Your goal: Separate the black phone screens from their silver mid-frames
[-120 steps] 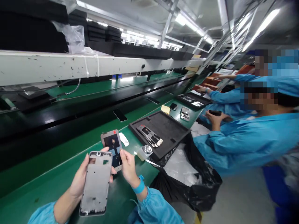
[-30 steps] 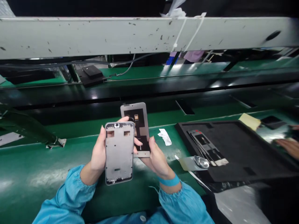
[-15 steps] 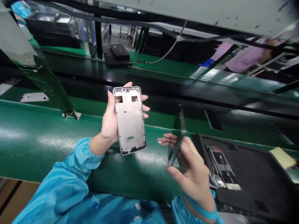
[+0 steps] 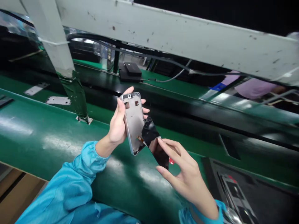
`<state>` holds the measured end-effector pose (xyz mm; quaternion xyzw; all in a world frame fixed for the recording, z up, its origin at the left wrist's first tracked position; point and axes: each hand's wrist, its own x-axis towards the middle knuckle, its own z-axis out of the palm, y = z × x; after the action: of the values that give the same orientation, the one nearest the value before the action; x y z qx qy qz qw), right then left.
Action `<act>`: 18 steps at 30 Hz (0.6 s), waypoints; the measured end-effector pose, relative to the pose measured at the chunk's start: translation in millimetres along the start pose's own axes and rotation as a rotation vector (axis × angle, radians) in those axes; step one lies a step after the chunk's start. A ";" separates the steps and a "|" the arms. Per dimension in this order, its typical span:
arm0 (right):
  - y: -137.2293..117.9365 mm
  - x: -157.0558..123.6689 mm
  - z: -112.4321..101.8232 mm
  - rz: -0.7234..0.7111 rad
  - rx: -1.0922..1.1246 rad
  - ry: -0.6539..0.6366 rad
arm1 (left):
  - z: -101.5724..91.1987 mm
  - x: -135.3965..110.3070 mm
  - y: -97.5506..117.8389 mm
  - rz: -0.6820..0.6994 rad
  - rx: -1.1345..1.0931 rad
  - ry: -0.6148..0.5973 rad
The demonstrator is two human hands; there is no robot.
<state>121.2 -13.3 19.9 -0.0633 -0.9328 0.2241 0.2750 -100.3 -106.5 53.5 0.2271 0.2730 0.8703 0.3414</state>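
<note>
My left hand (image 4: 118, 123) is closed round a silver phone frame (image 4: 135, 119), thumb on its near edge and fingertips showing past the far one. The frame's flat inner side faces me, tilted. In my right hand (image 4: 181, 166) is a glossy black phone screen (image 4: 155, 144), gripped by its edges between thumb and fingers. The screen's upper left end overlaps the lower right side of the frame. A small orange-brown flex cable (image 4: 140, 139) shows between the two parts. Whether the screen touches the frame I cannot tell.
A black tray (image 4: 210, 174) with metal parts lies at the right. Frame plates (image 4: 58, 100) rest beyond the bench edge at the left, near a wrapped post (image 4: 73, 90). A dark panel (image 4: 229, 147) lies behind the tray. A pale beam (image 4: 163, 28) crosses overhead.
My right hand has brought the black screen leftward to the frame and turned its glossy face into view. The frame in my left hand has tilted. The camera view has shifted.
</note>
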 end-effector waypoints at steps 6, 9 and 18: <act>6.4 7.4 8.3 -0.059 0.010 -0.005 | -10.5 2.2 10.1 0.050 0.003 -0.047; 7.1 10.5 10.9 -0.064 0.022 -0.022 | -15.6 3.4 16.3 0.089 0.038 -0.054; 22.1 15.7 26.8 -0.129 0.059 0.024 | -26.2 5.0 20.3 0.093 0.099 -0.218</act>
<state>93.4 -0.1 -2.5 0.0025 -0.9246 0.2326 0.3017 -128.4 -123.8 47.8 0.3494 0.2660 0.8408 0.3166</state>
